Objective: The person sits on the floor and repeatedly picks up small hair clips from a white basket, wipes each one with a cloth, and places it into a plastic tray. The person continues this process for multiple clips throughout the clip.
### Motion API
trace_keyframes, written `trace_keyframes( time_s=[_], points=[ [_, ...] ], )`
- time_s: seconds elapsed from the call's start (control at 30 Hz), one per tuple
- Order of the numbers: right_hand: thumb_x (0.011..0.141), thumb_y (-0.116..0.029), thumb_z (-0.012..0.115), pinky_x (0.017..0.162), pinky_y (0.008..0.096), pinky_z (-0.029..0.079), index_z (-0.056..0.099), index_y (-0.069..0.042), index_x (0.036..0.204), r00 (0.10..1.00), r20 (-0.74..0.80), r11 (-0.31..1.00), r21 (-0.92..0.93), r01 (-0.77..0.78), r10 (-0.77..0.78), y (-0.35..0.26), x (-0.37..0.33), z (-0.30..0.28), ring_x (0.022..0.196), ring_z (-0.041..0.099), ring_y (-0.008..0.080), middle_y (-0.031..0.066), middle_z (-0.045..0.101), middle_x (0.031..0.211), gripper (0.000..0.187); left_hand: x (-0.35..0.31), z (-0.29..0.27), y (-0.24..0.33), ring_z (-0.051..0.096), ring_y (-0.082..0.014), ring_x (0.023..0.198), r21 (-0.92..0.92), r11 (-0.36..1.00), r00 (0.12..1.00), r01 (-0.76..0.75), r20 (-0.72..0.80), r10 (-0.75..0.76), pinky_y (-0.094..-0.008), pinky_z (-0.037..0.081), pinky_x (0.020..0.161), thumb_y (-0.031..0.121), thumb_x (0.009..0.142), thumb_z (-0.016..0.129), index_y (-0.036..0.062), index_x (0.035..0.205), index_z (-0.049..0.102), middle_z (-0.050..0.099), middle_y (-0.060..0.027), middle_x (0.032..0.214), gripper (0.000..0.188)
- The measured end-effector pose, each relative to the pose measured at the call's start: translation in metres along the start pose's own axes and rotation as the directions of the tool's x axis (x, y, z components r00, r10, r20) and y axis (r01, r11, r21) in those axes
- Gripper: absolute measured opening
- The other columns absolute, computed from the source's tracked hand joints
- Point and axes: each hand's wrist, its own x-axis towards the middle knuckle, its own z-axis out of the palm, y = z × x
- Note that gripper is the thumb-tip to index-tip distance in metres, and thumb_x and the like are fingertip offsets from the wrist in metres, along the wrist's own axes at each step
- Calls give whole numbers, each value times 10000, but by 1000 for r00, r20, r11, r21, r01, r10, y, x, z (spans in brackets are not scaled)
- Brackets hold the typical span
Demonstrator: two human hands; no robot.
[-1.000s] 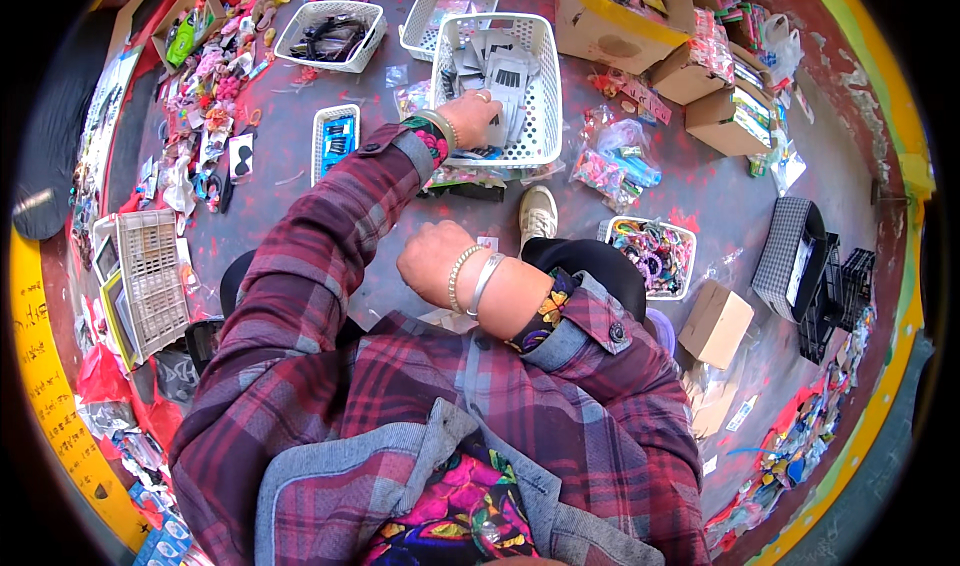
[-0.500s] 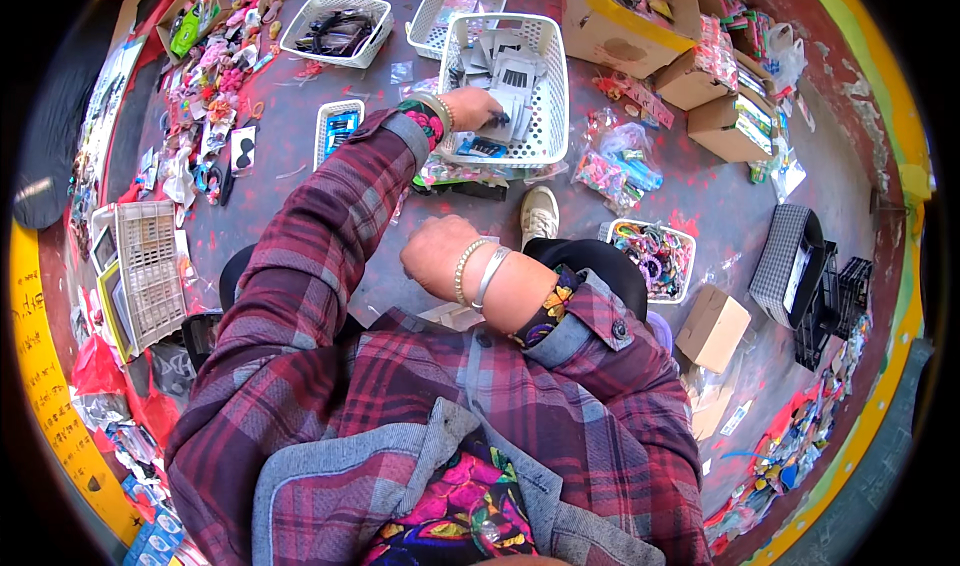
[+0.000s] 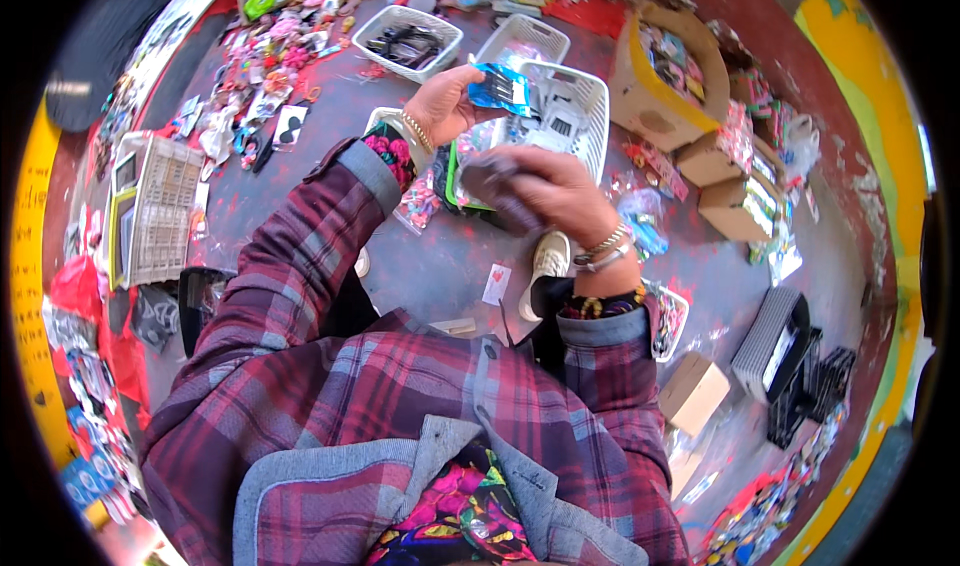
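Above the near side of a white perforated basket (image 3: 600, 116), my left hand (image 3: 442, 106) grips a small blue pack (image 3: 500, 89) with dark slim pieces on its front. Grey-white cards (image 3: 565, 116) fill part of that basket. My right hand (image 3: 560, 194) is in front of the basket, lower and to the right of the pack. Motion smears its fingers and a dark purplish shape at their tips, so I cannot make out what it holds, if anything. Beneath the hands is a green-edged tray (image 3: 455, 176), partly covered by them.
White baskets stand farther back, one with dark items (image 3: 410, 46). Cardboard boxes (image 3: 650, 96) line the right, with a black-and-white checked bin (image 3: 768, 341) nearer. Colourful small goods (image 3: 270, 96) spread across the left floor. A small white card (image 3: 495, 284) lies by my shoe (image 3: 548, 266).
My left hand has come up out of the basket and now holds the blue pack. My right hand has risen from near my lap and moved forward and right. The view has shifted.
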Motion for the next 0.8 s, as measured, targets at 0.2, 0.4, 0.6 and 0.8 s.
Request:
trace_keyframes(
  time_s=[0.2, 0.4, 0.6, 0.8],
  points=[
    [895, -51, 497, 803, 236, 454, 511, -10, 1195, 764, -644, 910, 296, 292, -36, -5, 10, -4, 923, 551, 103, 60, 585, 1052, 303, -66, 10, 17, 544, -290, 1061, -79, 993, 994, -83, 64, 88, -469, 427, 949, 125, 876, 367, -62, 1141, 457, 538, -179, 1155, 336],
    [830, -40, 539, 883, 336, 427, 559, -49, 1140, 739, -356, 704, -675, 220, -572, 5, 44, 50, 1008, 558, 256, 130, 585, 1099, 312, -84, 26, -16, 589, -191, 925, -159, 974, 977, -160, 113, 179, -321, 478, 823, 73, 880, 429, 35, 1148, 474, 578, -79, 1060, 274],
    [817, -34, 517, 881, 358, 415, 569, -42, 1111, 762, -358, 634, -769, 88, -540, 22, 56, 59, 1012, 552, 288, 140, 592, 1080, 298, -68, -16, -29, 557, -292, 859, 637, 601, 865, -483, 242, 439, -346, 462, 771, 6, 745, 537, 2, 891, 529, 560, -139, 923, 146],
    [798, -39, 513, 784, 361, 454, 590, -44, 1068, 723, -526, 695, -713, -89, -447, 34, 61, 47, 896, 577, 309, 145, 612, 1004, 281, -70, -17, -26, 571, -286, 908, 243, 924, 953, -297, 137, 270, -379, 455, 809, 5, 769, 503, -28, 931, 544, 578, -152, 970, 171]
  ],
)
